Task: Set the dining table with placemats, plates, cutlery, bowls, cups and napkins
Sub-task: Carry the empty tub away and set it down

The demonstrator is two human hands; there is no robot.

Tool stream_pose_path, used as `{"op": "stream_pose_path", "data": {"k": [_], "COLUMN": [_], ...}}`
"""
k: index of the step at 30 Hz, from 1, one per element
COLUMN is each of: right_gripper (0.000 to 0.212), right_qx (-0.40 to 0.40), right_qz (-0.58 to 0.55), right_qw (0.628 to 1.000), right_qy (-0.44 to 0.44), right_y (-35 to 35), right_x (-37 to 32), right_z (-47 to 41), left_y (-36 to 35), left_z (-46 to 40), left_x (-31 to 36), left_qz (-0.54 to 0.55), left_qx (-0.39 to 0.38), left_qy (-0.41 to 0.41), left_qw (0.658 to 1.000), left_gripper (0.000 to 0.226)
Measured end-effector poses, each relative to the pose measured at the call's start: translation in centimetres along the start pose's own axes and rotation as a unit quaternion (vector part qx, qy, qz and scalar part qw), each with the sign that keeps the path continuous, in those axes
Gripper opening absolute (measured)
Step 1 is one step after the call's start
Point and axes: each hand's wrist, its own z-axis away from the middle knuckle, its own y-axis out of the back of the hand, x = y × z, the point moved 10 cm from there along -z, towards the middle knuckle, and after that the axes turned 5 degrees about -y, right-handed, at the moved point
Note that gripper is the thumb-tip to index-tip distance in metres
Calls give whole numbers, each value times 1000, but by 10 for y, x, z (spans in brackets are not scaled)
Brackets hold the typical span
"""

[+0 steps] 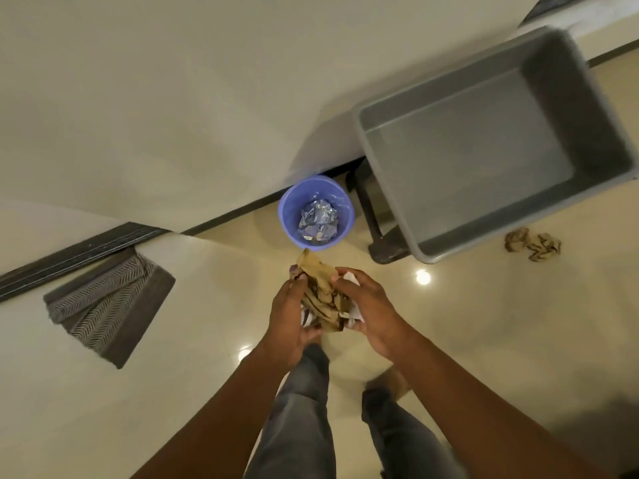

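I am looking down at a shiny cream floor. A crumpled bundle of brown and white paper (320, 292) sits between both my hands at chest height. My left hand (288, 318) grips its left side with curled fingers. My right hand (368, 311) grips its right side. A purple waste bin (288, 209) stands on the floor just beyond the bundle, by the wall, with crumpled clear plastic (318, 219) inside.
A big empty grey tub (390, 178) rests on a dark stand (371, 216) to the right of the bin. Another crumpled brown paper (532, 244) lies on the floor farther right. A grey herringbone doormat (107, 305) lies at the left. My legs are below.
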Motion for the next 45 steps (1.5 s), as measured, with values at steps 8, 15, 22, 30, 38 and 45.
{"op": "stream_pose_path", "data": {"k": [8,15,22,30,38,45], "right_gripper": [33,65,67,40,38,29], "right_qx": [22,66,43,75,121,197], "right_qz": [-83,-90,-93,-117,-130,-178], "right_qw": [996,991,992,989,982,962], "right_qy": [-7,-70,-72,-60,-72,-66], "right_y": [-15,9,17,41,75,145], "right_x": [-8,-8,-16,-9,22,63], "right_z": [-166,-263,-269,-214,-98,11], "left_y": [8,-11,-5,-7,-36,-97], "left_z": [-150,-231,-242,-209,-106,-14], "left_x": [30,27,40,22,-7,-45], "left_qz": [-91,-95,-110,-128,-219,-310], "left_qx": [3,-44,-58,-52,-84,-105], "left_qy": [-28,-1,-1,44,112,143], "left_qw": [995,995,992,989,966,934], "left_gripper": [24,31,31,25,37,34]}}
